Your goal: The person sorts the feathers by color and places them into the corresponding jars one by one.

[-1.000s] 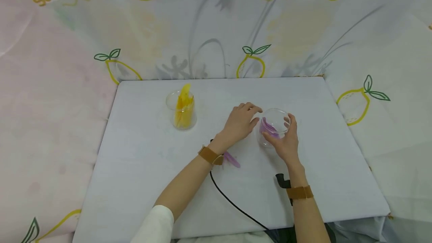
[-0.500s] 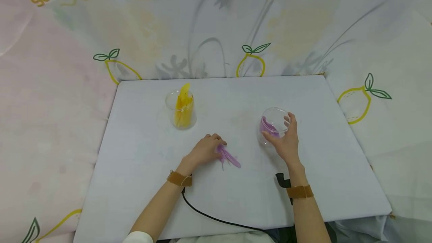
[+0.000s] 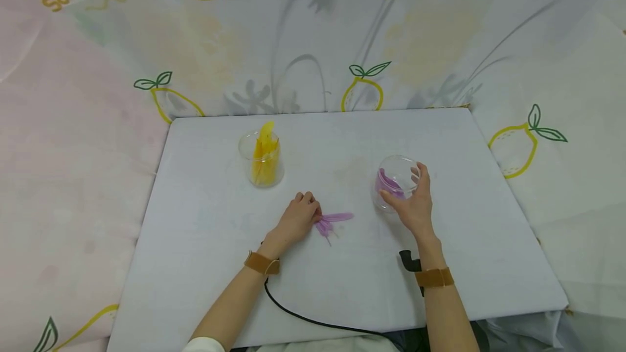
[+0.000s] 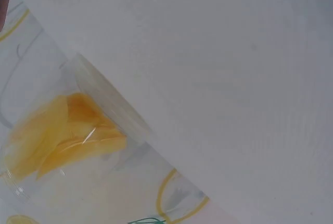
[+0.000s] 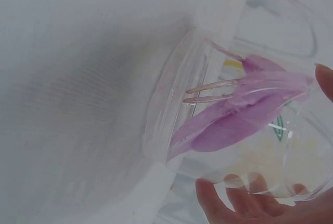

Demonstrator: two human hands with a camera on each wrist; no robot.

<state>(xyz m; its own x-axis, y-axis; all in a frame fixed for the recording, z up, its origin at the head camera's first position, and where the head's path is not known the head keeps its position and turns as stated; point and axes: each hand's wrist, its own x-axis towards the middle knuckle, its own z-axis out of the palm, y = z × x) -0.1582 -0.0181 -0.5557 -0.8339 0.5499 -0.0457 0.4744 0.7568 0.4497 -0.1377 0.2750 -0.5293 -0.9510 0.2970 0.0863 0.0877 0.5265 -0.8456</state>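
Note:
My left hand (image 3: 295, 218) pinches a small bunch of purple feathers (image 3: 338, 217) low over the white board, with their ends fanning out to the right. Its own wrist view catches only a bit of skin at the corner, so the grasp is hidden there. Thumb and fingers of my right hand (image 3: 414, 202) grip a clear cup (image 3: 377, 203) standing at the right. Inside this cup lean several purple feathers (image 5: 234, 122), their pale quills pointing down. Farther back on the left stands a second clear cup (image 3: 246, 152) filled with yellow feathers (image 3: 265, 163).
A black cable (image 3: 313, 320) runs from my left wrist across the board (image 3: 195, 265) to its front edge. A dark camera mount (image 3: 408, 261) sticks out beside my right wrist. Lemon-printed cloth (image 3: 293, 26) rises behind the board and at both sides.
My left hand has drawn back from beside the right cup to the purple feathers and taken hold of them. The feathers have swung round. My right hand stays on its cup.

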